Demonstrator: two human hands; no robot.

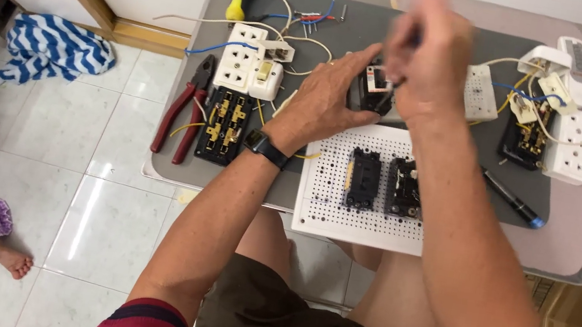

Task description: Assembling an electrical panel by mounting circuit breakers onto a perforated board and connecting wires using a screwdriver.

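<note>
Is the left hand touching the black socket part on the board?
Touching. The head view shows the left hand with its fingers wrapped around the black socket part, with no gap visible between them.

left wrist: black watch (266, 148) | shirt: red with dark stripes, short sleeves | shorts: dark olive

1 head camera — looking steeply down, close over the table (565, 253).
</note>
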